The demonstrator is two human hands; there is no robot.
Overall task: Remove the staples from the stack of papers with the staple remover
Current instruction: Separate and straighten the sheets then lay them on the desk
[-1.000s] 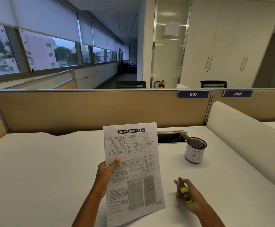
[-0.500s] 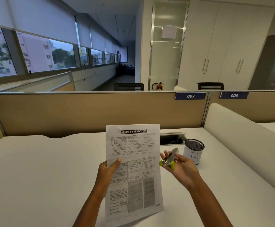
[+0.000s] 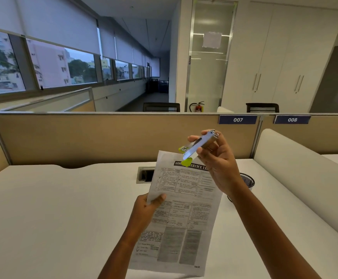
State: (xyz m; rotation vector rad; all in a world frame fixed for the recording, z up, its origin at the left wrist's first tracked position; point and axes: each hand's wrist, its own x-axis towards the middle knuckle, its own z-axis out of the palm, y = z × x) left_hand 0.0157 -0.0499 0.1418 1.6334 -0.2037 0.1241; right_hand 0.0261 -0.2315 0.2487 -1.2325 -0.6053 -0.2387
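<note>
My left hand (image 3: 146, 208) pinches the left edge of a stack of printed papers (image 3: 181, 214), held upright over the white desk (image 3: 53, 208), thumb on the front sheet. My right hand (image 3: 217, 164) holds a silver and yellow-green staple remover (image 3: 197, 147) between thumb and fingertips. The tool is raised above the top edge of the papers, its yellow-green end pointing down at the page heading. I cannot make out any staple on the papers.
A black mesh cup (image 3: 246, 182) stands on the desk behind my right wrist. A cable slot (image 3: 145, 175) is cut into the desk behind the papers. A tan partition (image 3: 103, 137) closes the far edge; a white padded divider (image 3: 305, 168) runs along the right.
My right hand has lifted the staple remover from the desk up and left, to above the top of the papers. The papers have shifted slightly right and tilted.
</note>
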